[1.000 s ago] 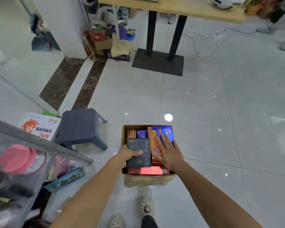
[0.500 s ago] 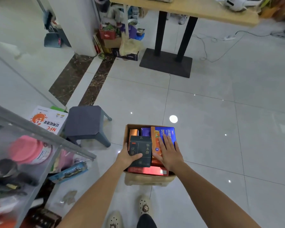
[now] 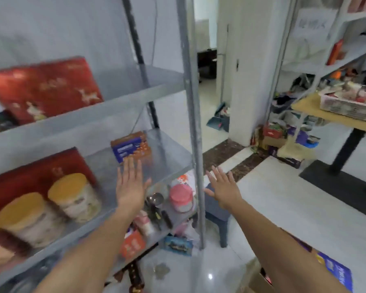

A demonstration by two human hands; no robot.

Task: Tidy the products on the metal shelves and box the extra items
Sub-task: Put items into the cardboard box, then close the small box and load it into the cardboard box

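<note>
Lying on the shelf (image 3: 171, 154) just beyond the spread, empty left hand (image 3: 131, 185), the box (image 3: 131, 147) runs crosswise to it; the right hand (image 3: 223, 187), also flat and empty, sits farther off, past the post (image 3: 193, 123).

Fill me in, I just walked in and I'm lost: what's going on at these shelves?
A person is tidying a metal shelf. Both hands are open and hold nothing. The left hand reaches toward a small orange-and-blue box on the middle level; blur hides whether it touches. The right hand hovers spread beside the shelf's front post. Two yellow-lidded tubs stand further left, and a cardboard box with products sits on the floor.
</note>
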